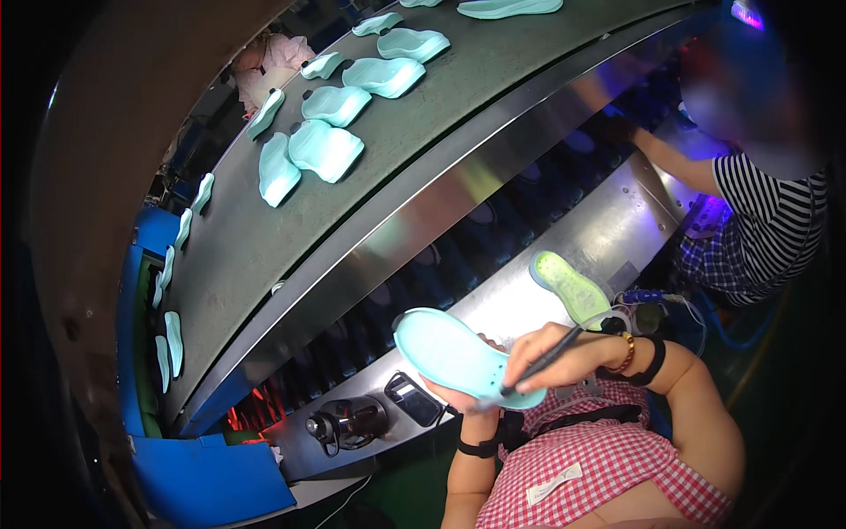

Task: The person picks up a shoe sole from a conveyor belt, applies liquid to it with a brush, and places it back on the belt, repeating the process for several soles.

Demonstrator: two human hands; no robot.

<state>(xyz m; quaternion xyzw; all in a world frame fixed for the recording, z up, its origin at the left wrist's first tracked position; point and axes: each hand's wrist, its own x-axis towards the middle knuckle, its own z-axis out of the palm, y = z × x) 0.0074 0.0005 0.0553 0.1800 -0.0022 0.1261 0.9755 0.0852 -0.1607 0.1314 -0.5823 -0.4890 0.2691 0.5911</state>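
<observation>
My left hand [454, 396] is closed round the underside of a light-blue shoe sole [448, 348], tilted above the metal bench. The sole has a dark spot at its far left end and small dark holes near my right hand. In my right hand [557, 349] is a slim brush [557, 351] with a black handle, held like a pen. Its pale, blurred tip is at the near end of the sole. Beyond my right hand lies a yellow-green sole-shaped piece [571, 286] on the bench.
Many light-blue soles [330, 148] lie on a dark conveyor belt [256, 238] with a metal side rail [379, 242]. A dark bottle [348, 425] and a phone [414, 398] sit left of me on the bench [493, 304]. A co-worker in a striped shirt [767, 216] works at right.
</observation>
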